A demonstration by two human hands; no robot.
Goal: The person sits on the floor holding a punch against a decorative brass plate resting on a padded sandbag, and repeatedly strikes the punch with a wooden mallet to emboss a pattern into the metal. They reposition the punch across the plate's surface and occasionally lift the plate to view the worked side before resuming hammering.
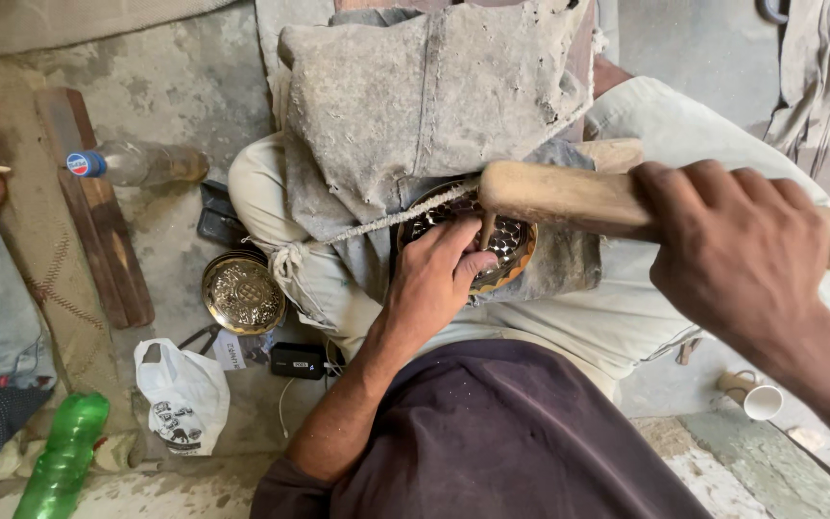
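Round brass plate sits on the person's lap, on a grey worn cloth draped over the crossed legs; the plate is partly hidden by the left hand and the mallet. Visible face is dark with a dense shiny engraved pattern, and the rim is golden with a small dark repeating border. Left hand rests on the near edge of the plate, fingers pinched shut round a thin metal punch held upright, tip on the plate face. Right hand is clamped round the handle of a pale wooden mallet, which lies roughly level just above the punch top; can't tell if touching. A frayed cord runs across the cloth to the plate edge. On the concrete floor to the person's left: a second round brass plate with embossed centre, a white plastic bag, a small black box, a green plastic bottle, a clear bottle with blue cap and a dark wooden plank. A white paper cup lies on the right side.
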